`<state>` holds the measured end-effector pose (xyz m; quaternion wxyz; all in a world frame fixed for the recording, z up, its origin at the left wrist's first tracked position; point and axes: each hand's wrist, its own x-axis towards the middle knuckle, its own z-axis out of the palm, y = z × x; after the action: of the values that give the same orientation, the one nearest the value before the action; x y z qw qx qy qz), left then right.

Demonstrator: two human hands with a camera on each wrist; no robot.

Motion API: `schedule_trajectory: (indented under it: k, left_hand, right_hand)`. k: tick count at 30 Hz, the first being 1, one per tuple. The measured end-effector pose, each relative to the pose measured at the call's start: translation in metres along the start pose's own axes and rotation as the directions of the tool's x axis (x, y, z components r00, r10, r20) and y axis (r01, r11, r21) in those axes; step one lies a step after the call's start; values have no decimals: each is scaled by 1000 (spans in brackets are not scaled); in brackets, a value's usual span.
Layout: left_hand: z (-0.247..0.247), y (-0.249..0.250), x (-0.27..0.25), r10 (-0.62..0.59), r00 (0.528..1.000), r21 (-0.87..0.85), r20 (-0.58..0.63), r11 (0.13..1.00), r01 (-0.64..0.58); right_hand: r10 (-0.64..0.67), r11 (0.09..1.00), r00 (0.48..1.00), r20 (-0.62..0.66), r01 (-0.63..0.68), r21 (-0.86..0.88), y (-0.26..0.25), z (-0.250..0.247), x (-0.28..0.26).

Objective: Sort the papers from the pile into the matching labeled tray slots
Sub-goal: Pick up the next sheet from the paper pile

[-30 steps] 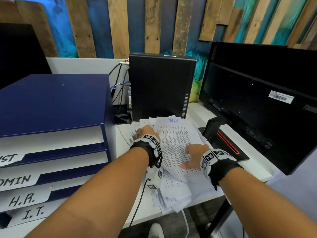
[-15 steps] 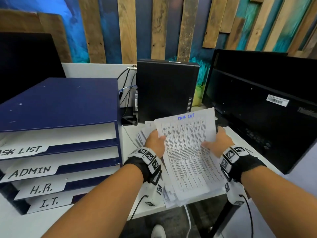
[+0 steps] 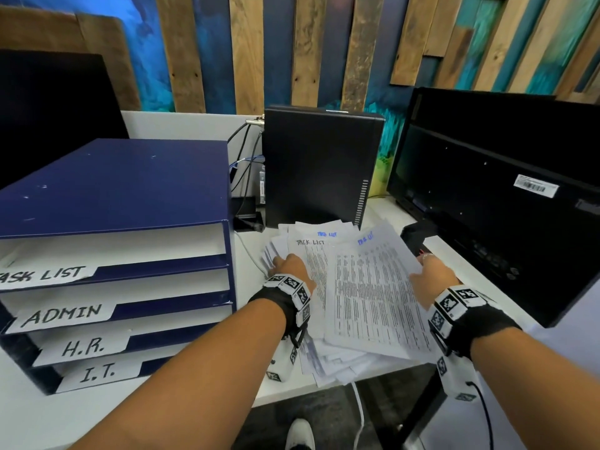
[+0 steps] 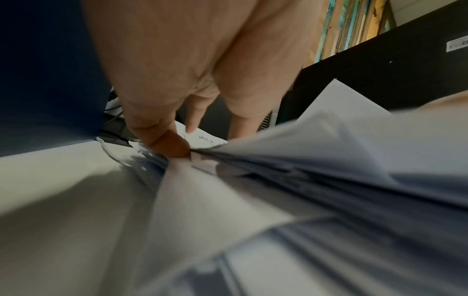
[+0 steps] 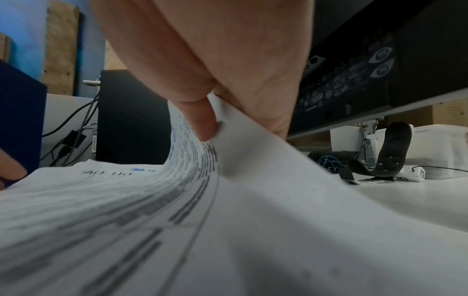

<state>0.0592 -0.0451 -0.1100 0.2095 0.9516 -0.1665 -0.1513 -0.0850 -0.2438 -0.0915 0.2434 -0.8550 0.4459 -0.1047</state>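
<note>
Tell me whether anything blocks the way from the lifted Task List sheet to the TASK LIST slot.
The left hand and forearm, resting on the pile, lie between the lifted sheet in the right hand and the TASK LIST slot. The slot's mouth looks open.

Both forearms were bare, without sleeves. The left hand (image 3: pixel 290 267) and right hand (image 3: pixel 433 278) each wore a black fabric wrist strap carrying white blocks printed with black square fiducial markers. A white camera housing hung under each wrist, each trailing a thin black cable.
</note>
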Motion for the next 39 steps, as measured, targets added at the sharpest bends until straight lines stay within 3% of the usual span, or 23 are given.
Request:
schedule_trajectory:
  k: [3,6,12,15,17,19,21,24,27,30,34,39]
  left_hand:
    - [-2,-1,5,-34,999,-63,13,997,35]
    - [-6,-7,10,-76,995,-100,58,992,82]
    - [-5,-12,2,-98,991,-172,-91,982,82]
    - [-6,-16,1,-103,988,-214,-111,974,77]
    - [-5,-15,-4,-112,976,-264,-187,963,60]
    - [-4,-11,-12,-141,952,-427,-271,904,13]
    - [-3,-6,-19,-168,943,-607,-288,794,-44]
    - [-1,-3,-24,-119,980,-770,-160,637,-48]
    - [2,-8,-25,-96,984,-739,-149,672,-46]
    - [3,-11,-30,4,980,-708,-198,691,-146]
    - [-4,-11,-48,87,963,-762,-257,595,-257]
    - [-12,-20,-72,139,944,-796,-298,511,-326]
  right_hand:
    - [-39,999,996,84,39,3,-2,8,-2]
    - [-56,998,996,69,55,15,-4,13,-2]
    - [-51,998,999,15,50,29,-5,14,-1]
    - [-43,995,998,-37,46,88,-6,11,1]
    - [-31,989,999,-41,36,140,-7,8,1]
    - [-29,983,999,-19,32,181,-10,8,2]
    - [-40,977,999,-6,40,209,-14,11,3]
    - [-54,970,998,-6,54,238,-17,16,3]
    - [-63,958,998,10,57,283,-18,20,1]
    - [-89,948,996,29,76,308,-15,19,-1]
    - [-151,914,989,-5,141,380,-9,9,-4]
    - [-188,741,982,14,132,658,-8,-4,-19]
